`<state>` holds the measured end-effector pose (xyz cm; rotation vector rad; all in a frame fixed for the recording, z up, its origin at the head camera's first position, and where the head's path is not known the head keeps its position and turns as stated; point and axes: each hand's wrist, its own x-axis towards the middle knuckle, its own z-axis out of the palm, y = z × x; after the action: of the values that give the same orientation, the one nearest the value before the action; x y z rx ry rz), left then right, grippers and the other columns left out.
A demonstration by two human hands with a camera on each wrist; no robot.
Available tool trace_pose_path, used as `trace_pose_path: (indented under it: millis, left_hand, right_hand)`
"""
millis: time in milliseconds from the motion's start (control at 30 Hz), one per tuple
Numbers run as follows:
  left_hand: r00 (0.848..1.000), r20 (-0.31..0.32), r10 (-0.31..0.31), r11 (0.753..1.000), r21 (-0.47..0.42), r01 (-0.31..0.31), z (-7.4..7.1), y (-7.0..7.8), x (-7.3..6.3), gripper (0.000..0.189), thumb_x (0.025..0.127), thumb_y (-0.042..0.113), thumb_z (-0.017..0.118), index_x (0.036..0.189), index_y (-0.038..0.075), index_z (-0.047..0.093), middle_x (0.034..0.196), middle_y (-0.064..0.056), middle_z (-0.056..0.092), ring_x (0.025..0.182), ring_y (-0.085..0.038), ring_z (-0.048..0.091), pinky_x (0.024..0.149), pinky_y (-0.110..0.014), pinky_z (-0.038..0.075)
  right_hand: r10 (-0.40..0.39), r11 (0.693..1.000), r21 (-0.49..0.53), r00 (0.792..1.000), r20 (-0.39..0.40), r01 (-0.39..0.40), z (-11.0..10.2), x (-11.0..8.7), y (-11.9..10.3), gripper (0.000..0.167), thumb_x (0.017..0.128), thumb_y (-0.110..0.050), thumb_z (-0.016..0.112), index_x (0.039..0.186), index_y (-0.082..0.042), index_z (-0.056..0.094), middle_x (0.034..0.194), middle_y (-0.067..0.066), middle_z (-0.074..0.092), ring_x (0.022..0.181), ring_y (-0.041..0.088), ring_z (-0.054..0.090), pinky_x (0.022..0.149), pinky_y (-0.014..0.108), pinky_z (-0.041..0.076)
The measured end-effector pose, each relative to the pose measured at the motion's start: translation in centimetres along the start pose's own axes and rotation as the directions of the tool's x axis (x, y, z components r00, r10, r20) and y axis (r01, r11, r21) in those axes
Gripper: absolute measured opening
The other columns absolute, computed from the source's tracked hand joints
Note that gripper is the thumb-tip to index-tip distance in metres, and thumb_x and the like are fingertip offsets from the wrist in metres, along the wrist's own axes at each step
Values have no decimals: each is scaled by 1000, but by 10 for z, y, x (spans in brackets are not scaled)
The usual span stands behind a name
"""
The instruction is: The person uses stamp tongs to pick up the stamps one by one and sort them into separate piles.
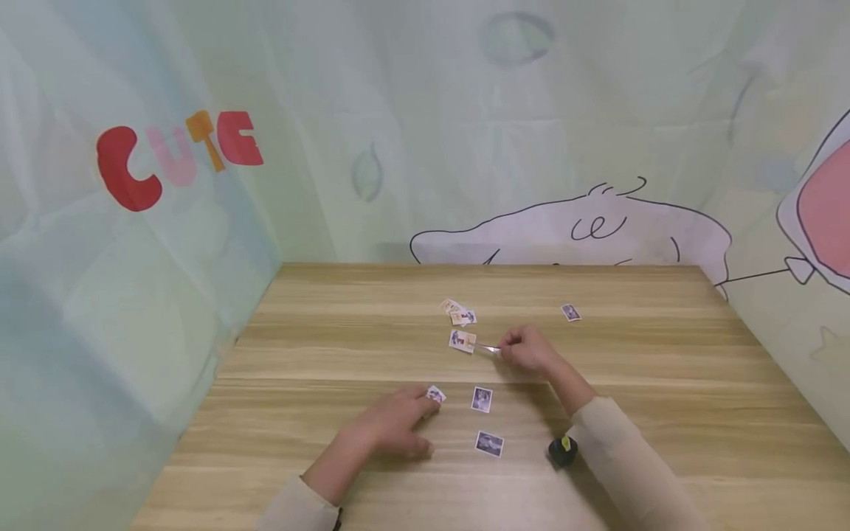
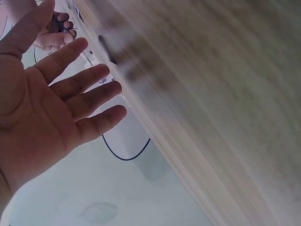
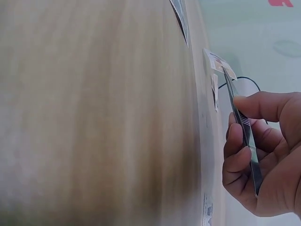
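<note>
My right hand [image 1: 529,349] holds metal tweezers [image 3: 245,126] between thumb and fingers. The tweezer tips meet the edge of a small stamp-like picture [image 1: 461,341] with a white border; in the right wrist view this stamp stands tilted up from the tabletop. Just behind it lies a small overlapping group of similar stamps [image 1: 464,317]. My left hand [image 1: 397,422] is low over the table with fingers spread, palm bare in the left wrist view. Its fingertips partly cover another stamp [image 1: 435,394].
Two dark-pictured stamps lie in front of me, an upper one [image 1: 482,399] and a lower one [image 1: 489,444]. Another stamp [image 1: 571,313] is at the far right. A small round black object with a yellow mark [image 1: 563,452] sits by my right sleeve. Printed cloth [image 1: 332,147] hangs behind the wooden table [image 1: 345,332].
</note>
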<state>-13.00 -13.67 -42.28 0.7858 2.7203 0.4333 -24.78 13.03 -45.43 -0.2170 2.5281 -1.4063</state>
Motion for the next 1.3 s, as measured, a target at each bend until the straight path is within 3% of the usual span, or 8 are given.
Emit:
trace_pose_path:
  millis: [367, 867, 1300]
  left_hand:
    - [1000, -12, 7, 1000, -30, -7, 3, -7, -1, 61, 71, 31, 76, 124, 9, 58, 133, -14, 48, 117, -30, 48, 98, -44, 37]
    - [1000, 11, 20, 999, -35, -20, 3, -4, -1, 62, 73, 33, 74, 127, 8, 56, 135, -15, 46, 122, -32, 43, 101, -47, 33]
    - [1000, 23, 13, 999, -40, -13, 1, 0, 3, 63, 73, 33, 75, 128, 9, 55, 136, -14, 46, 122, -31, 43, 101, -45, 33]
  right_hand:
    - [26, 999, 37, 1000, -15, -25, -3, 11, -1, 15, 80, 1, 60, 93, 6, 64, 74, 9, 58, 66, 18, 51, 58, 27, 46]
    - [80, 996, 47, 992, -99, -75, -8, 29, 0, 14, 78, 1, 61, 91, 5, 65, 75, 10, 58, 66, 18, 51, 57, 25, 45]
    - [107, 992, 83, 988, -112, -98, -5, 42, -2, 13, 79, 1, 61, 91, 6, 63, 79, 9, 58, 64, 15, 49, 57, 23, 44]
